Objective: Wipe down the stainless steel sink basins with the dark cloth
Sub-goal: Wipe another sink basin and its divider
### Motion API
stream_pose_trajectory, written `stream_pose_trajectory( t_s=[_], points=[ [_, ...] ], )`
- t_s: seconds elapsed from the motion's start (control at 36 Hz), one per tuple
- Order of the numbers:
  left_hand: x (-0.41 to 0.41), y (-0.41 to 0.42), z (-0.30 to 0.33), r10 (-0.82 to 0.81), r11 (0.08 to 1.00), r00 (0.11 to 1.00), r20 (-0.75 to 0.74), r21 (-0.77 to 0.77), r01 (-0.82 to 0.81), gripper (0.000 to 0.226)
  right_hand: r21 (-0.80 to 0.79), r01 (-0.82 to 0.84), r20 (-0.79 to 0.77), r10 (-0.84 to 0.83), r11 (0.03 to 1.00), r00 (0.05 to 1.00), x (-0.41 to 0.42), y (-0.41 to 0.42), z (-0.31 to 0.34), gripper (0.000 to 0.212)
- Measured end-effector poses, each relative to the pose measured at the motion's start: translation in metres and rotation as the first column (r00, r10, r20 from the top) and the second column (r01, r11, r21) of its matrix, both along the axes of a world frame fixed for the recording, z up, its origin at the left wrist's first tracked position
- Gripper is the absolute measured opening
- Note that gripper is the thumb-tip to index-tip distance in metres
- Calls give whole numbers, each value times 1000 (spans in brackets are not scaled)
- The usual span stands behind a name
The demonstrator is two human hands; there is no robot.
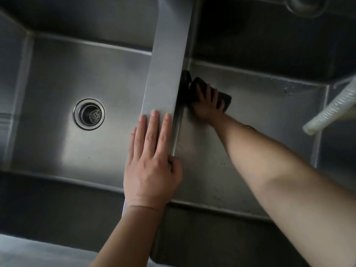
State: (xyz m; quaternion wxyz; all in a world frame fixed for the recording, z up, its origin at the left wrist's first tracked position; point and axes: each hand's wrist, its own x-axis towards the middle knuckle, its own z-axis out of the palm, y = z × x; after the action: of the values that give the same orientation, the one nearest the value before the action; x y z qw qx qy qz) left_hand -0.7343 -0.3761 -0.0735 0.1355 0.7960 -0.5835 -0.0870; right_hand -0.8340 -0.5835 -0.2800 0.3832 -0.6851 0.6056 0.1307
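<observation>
Dark cloth in right basin

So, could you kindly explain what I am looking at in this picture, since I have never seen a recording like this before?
There is no machine here: a person does the job with two bare hands. The single picture comes from a wide-angle camera worn on the person's head, looking forward and down, so both arms reach in from the bottom edge.

Below them is a stainless steel double sink. The left basin has a round drain strainer in its floor. A flat steel divider separates it from the right basin.

The left hand rests flat on the divider, fingers straight. The right hand presses the dark cloth against the right basin's floor, close to the divider wall, with fingers spread over it.

At the right edge, a pale ribbed hose hangs over that basin.
</observation>
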Motion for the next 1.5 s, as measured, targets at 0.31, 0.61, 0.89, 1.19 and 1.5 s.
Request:
stream_pose_trajectory(
  t_s=[0.31,0.61,0.89,1.19,1.5],
  points=[
    [1,2,0,-9,1000,1000,-17,15,9,81,118,-234,-2,236,965,972,-8,114,8,88],
    [-1,3,7,-6,1000,1000,-7,22,6,81,380,-677,159,677,630,719,-77,267,33,62],
    [-9,3,14,21,998,1000,2,58,-21,81,698,-149,160,51,701,986,-147,250,96,65],
    [-42,2,37,65,979,998,-22,196,-60,83,598,31,-73,17,801,997,-272,230,144,68],
    [-85,42,10,-141,979,906,-399,80,188,56,160,-503,166,479,849,862,-172,241,139,61]
  ],
)
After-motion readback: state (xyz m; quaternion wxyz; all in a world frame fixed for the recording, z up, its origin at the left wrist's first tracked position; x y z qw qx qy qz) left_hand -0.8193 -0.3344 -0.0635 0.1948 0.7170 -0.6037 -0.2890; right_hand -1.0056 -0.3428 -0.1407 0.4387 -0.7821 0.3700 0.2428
